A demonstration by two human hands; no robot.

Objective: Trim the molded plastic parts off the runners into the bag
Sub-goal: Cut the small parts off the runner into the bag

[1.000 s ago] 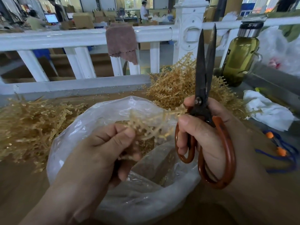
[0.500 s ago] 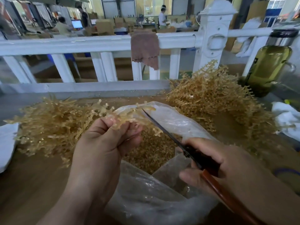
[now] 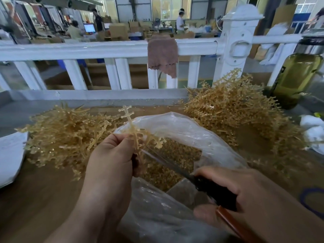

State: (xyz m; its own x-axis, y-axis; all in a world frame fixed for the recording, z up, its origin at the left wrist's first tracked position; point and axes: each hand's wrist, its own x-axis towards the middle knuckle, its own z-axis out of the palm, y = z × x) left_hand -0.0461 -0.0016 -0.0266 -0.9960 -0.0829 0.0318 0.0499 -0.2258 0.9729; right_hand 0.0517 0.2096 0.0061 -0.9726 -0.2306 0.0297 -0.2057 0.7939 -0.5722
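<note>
A: Starting wide: brown table [image 3: 43, 199] across the whole foreground, white railing [image 3: 87, 50] along its far edge.

B: Next in size, a clear plastic bag [image 3: 184, 130] in the middle of the table, mouth wide open toward the camera.

A: Flanked by 2 tan heaps of runners: left pile [image 3: 66, 137] touching the bag's left rim, right pile [image 3: 236, 111] taller, just beside the far right rim.

B: Past that one, an olive-green bottle [image 3: 296, 79] up against the railing. And a brown cloth [image 3: 162, 55] draped over the top rail.

A: Over at the table's left edge, a white sheet [image 3: 10, 155], partly cut off by the frame.

B: Down to the hands now: left hand [image 3: 110, 160] above the bag's mouth, thumb and fingers pinching 1 runner [image 3: 135, 135], held upright, top sticking up past the bag's far rim.

A: Low on the right, right hand [image 3: 259, 199], fingers curled round the scissors [image 3: 215, 192], red-brown handle poking out below the thumb.

B: Long blade [image 3: 166, 162] angled up and left over the open bag, tip close under the left thumb, by the runner's lower branches.

A: Too blurred to call: blades apart or together, touching the runner or not.

B: Smallest of all, trimmed parts [image 3: 175, 151]: a tan heap of tiny pieces inside the bag, right beneath the blade.
</note>
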